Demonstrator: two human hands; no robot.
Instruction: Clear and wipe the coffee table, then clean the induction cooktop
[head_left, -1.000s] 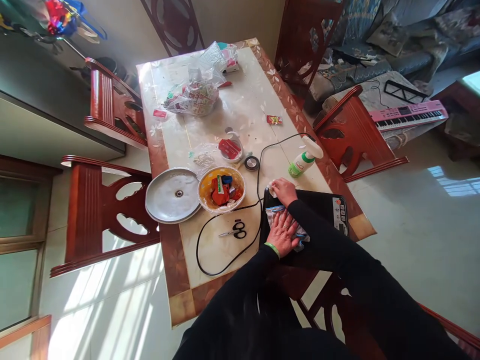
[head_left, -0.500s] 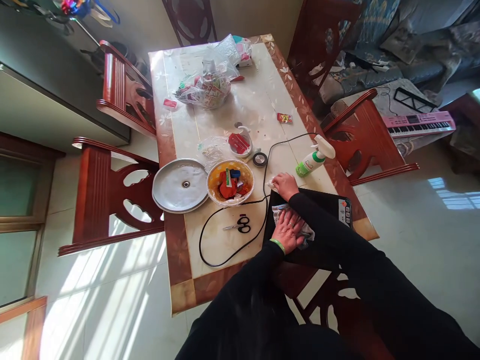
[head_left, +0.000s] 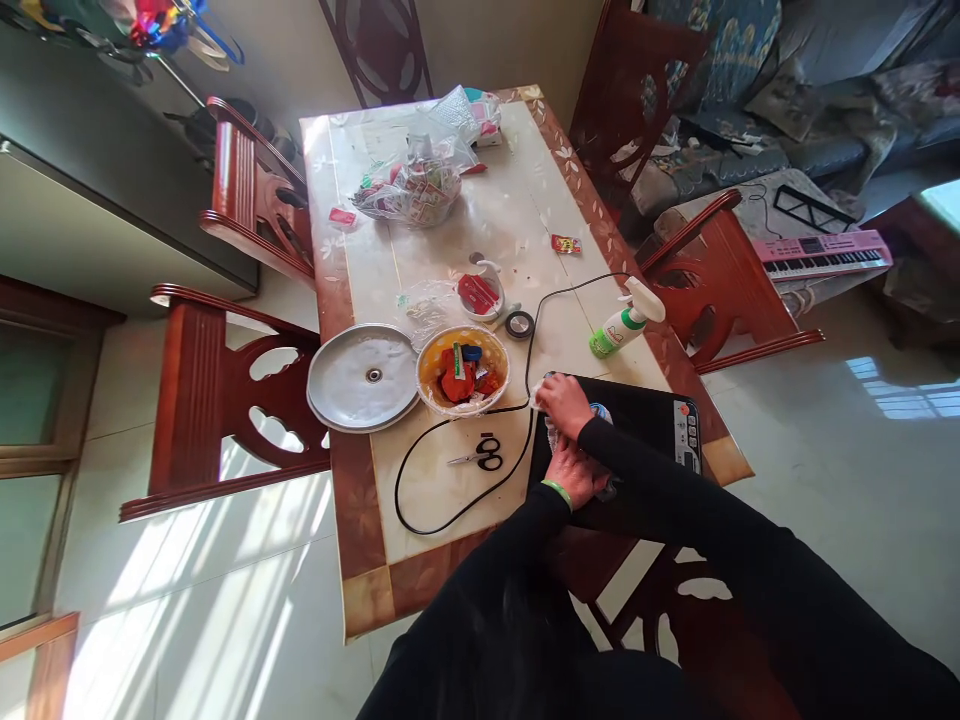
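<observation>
A black induction cooker [head_left: 645,405] with a button panel lies at the table's near right corner. My left hand [head_left: 574,475], with a green bangle at the wrist, rests fairly flat on a crumpled patterned cloth [head_left: 601,411] on the cooker. Its fingers are partly covered by my right wrist. My right hand [head_left: 566,403] crosses over it and is closed on a small white wipe [head_left: 536,392] at the cooker's back left corner. The cooker's black cord [head_left: 400,497] loops over the table. Beyond my right hand stands a green and white spray bottle [head_left: 621,330].
Left of the cooker lie scissors [head_left: 484,455], a bowl of packets [head_left: 426,395], a round metal lid [head_left: 341,385] and black tape [head_left: 519,323]. Farther back is a plastic bag of packets [head_left: 420,190]. Wooden chairs [head_left: 180,400] surround the table [head_left: 364,590].
My right hand has shifted slightly left and toward me with the white wipe, now overlapping my left hand's fingers. The left hand stays on the cloth. The camera view has tilted slightly.
</observation>
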